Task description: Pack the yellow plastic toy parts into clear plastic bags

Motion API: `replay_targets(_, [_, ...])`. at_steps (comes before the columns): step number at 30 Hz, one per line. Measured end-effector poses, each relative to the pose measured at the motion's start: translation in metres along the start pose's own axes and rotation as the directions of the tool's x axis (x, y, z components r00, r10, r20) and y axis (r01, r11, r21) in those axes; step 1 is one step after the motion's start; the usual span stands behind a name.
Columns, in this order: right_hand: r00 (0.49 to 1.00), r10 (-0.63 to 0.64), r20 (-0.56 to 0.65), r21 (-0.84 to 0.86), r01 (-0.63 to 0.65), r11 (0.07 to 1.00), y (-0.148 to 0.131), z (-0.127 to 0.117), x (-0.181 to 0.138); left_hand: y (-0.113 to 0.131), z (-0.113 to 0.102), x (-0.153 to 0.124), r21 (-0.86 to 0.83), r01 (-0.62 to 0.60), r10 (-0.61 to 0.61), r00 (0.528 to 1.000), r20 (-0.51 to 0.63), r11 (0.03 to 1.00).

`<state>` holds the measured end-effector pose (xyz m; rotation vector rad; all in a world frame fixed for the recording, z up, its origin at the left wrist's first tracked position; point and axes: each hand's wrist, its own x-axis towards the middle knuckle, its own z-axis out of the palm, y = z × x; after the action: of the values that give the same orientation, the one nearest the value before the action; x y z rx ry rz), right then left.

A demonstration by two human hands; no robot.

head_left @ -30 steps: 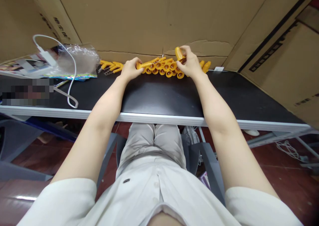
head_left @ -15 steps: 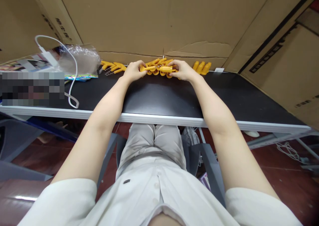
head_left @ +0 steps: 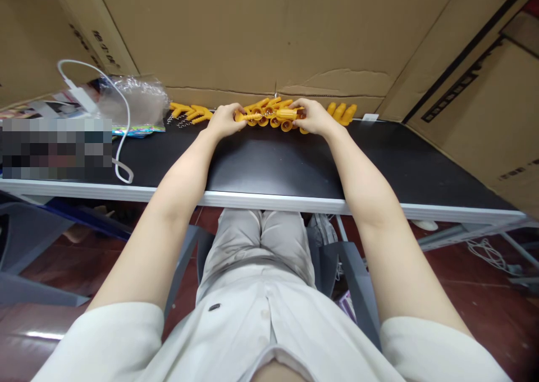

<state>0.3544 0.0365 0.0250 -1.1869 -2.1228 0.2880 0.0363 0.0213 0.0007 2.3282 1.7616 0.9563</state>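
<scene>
Both my hands are at the far edge of the black table (head_left: 273, 163), over a pile of yellow plastic parts (head_left: 269, 118). My left hand (head_left: 225, 121) is closed on a thin yellow ribbed piece (head_left: 252, 116) that points right. My right hand (head_left: 311, 118) is closed on a short yellow cap-shaped piece (head_left: 287, 114), held sideways toward the ribbed piece. The two pieces are nearly end to end; I cannot tell whether they touch.
More yellow parts (head_left: 189, 113) with small metal springs lie left of the pile, and several yellow caps (head_left: 342, 111) to its right. A clear plastic bag (head_left: 135, 99), a white cable (head_left: 120, 141) and printed sheets sit at the left. Cardboard walls (head_left: 252, 28) close the back and right.
My right hand came down from above the pile with the yellow cap and turned it sideways toward my left hand's piece. Since half a second ago, it has shifted slightly right.
</scene>
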Motion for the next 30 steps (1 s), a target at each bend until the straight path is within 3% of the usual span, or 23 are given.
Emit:
replay_targets(6, [1.000,0.006,0.019,-0.011,-0.005,1.000,-0.008,0.000,-0.002,0.001,-0.001,0.000,0.001,-0.008,0.008,1.000,0.012,1.000])
replay_targets(15, [0.998,0.001,0.064,0.198,-0.014,0.980,-0.038,0.000,-0.008,0.019,0.002,-0.002,-0.035,-0.142,0.139,0.989,-0.058,0.989])
replay_targets(22, [0.990,0.121,0.069,0.305,-0.136,0.942,-0.045,-0.004,-0.012,0.040,-0.003,-0.010,0.019,-0.085,0.086,0.996,-0.025,0.996])
replay_targets(30, [0.962,0.224,0.156,0.380,-0.268,0.885,-0.047,-0.001,-0.014,0.030,0.003,-0.005,0.002,-0.125,0.125,0.991,-0.051,0.992])
